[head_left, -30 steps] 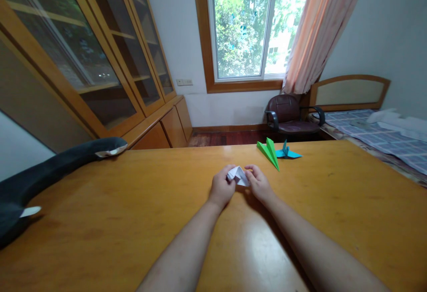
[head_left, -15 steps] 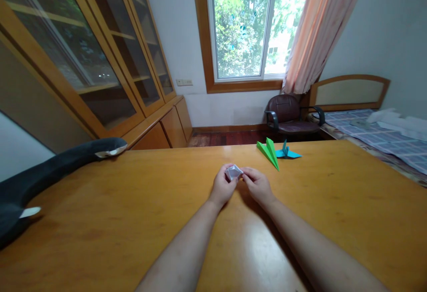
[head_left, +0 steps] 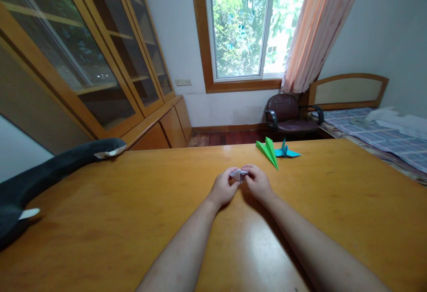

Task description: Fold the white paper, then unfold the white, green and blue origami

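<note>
A small piece of folded white paper (head_left: 237, 175) is held between my two hands above the middle of the table. My left hand (head_left: 224, 188) grips its left side, with the thumb at the near edge. My right hand (head_left: 257, 182) pinches the right end between thumb and fingers. The paper looks pale violet in the shade, and its finer folds are too small to make out. Just beyond my right hand lie a green paper plane (head_left: 267, 152) and a blue folded paper crane (head_left: 287, 151).
The wooden table (head_left: 133, 221) spans the foreground. A dark stuffed toy (head_left: 63, 167) with white patches lies along its left side. Behind the table stand a glass-door cabinet (head_left: 133, 60), a brown armchair (head_left: 287, 111) and a bed (head_left: 393, 136) at right.
The folded paper has been turned and tilted in my fingers, so its open, cup-like face no longer shows. My right fingers have shifted slightly up along its right side.
</note>
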